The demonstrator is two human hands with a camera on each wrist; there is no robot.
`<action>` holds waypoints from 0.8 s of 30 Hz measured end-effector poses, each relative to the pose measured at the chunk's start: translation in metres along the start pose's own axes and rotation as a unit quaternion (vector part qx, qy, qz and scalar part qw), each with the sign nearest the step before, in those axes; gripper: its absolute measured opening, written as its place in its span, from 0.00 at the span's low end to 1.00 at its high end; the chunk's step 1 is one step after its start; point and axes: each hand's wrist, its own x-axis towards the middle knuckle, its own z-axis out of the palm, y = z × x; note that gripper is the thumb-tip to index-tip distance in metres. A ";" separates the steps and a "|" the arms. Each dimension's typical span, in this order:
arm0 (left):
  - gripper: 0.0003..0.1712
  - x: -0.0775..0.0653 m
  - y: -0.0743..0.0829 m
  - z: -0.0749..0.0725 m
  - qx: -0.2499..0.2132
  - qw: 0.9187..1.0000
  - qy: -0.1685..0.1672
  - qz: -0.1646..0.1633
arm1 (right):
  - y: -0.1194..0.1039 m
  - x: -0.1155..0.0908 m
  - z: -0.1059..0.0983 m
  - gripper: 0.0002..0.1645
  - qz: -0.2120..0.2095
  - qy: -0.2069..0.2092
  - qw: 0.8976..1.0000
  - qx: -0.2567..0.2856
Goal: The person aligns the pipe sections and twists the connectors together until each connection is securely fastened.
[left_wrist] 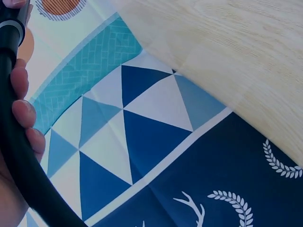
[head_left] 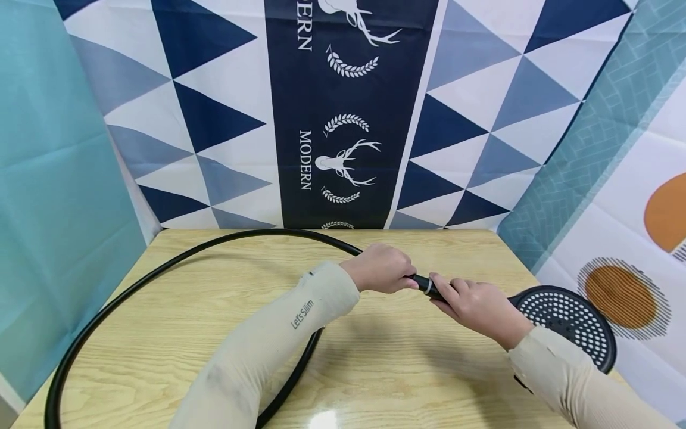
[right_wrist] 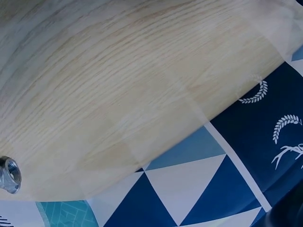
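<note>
A black shower head (head_left: 568, 322) with a round, light-dotted face sits at the right, partly behind the right forearm. My right hand (head_left: 477, 307) grips its handle above the table. My left hand (head_left: 383, 268) holds the black hose (head_left: 214, 241) close to where it meets the handle, beside a silver ring (head_left: 428, 286). In the left wrist view, fingers (left_wrist: 23, 113) curl round the hose, with the silver ring (left_wrist: 19, 30) at the top left. The hose loops far out to the left and comes back under the left forearm.
Beneath the hands is a light wooden table (head_left: 187, 333). A threaded chrome nut (right_wrist: 10, 175) shows at the left edge of the right wrist view. A patterned cloth (head_left: 343, 119) hangs behind the table, with more cloth (head_left: 59, 179) along the sides.
</note>
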 end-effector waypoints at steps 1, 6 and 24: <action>0.17 0.000 0.000 0.000 0.003 1.000 0.003 0.001 | 0.000 0.001 0.000 0.31 0.001 -0.001 1.000 0.001; 0.17 -0.003 0.003 0.001 0.059 0.998 0.025 0.000 | 0.001 0.002 0.001 0.32 0.005 -0.009 1.000 0.007; 0.12 -0.010 -0.017 0.016 0.080 0.992 0.029 -0.089 | -0.001 -0.009 0.026 0.35 0.052 -0.031 0.998 0.023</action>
